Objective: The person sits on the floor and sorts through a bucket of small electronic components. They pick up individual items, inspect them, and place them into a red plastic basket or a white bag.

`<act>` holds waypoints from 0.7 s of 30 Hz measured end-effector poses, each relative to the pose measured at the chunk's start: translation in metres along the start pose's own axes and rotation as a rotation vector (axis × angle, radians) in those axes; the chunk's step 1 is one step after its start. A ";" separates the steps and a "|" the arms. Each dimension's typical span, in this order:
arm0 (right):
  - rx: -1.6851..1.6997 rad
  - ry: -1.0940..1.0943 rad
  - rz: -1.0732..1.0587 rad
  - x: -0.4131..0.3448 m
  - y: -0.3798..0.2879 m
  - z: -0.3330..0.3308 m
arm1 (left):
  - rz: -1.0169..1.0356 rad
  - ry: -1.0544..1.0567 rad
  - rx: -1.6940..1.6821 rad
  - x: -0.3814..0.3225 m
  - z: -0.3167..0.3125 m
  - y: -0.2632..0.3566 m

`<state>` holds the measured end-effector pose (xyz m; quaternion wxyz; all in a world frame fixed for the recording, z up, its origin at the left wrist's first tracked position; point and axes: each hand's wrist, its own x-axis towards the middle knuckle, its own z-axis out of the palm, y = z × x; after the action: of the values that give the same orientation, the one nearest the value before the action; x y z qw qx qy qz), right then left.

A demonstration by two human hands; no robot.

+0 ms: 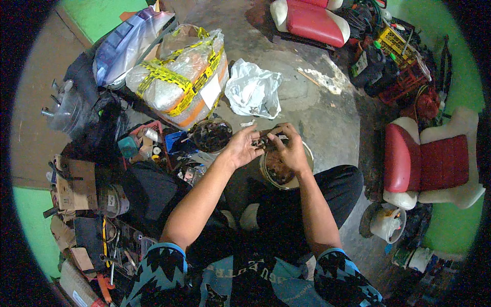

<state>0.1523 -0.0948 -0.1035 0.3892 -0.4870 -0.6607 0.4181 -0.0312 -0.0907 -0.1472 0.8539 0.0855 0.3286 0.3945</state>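
Observation:
My left hand (242, 147) is turned palm up, and small dark metal pieces (259, 143) lie on its cupped fingers. My right hand (292, 147) meets it from the right, thumb and fingertips pinched on a small dark piece whose kind is too small to tell. Below the right hand stands a round pail (263, 174) holding loose rusty-brown material (279, 167). Part of the pail's mouth is hidden behind that hand. Left of my left hand is a round container of dark small parts (212, 135).
A bubble-wrapped box with yellow tape (180, 82) and a white plastic bag (254, 90) lie ahead. Red-and-white seats (406, 161) and a clear bucket (387, 225) stand at right. At left are a red crate (124, 142), a cardboard box (76, 186) and tools (113, 261).

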 end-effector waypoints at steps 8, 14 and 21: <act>-0.058 0.086 -0.065 0.003 0.012 -0.004 | 0.147 0.036 0.026 -0.006 0.004 -0.001; -0.038 0.059 -0.020 0.003 0.012 -0.003 | 0.160 0.054 0.034 -0.009 0.009 0.001; -0.074 0.071 -0.019 0.004 0.011 -0.003 | 0.136 0.047 -0.086 0.001 -0.004 0.000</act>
<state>0.1577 -0.0884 -0.1126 0.3980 -0.5091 -0.6663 0.3721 -0.0329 -0.0905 -0.1507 0.8201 0.0616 0.3248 0.4670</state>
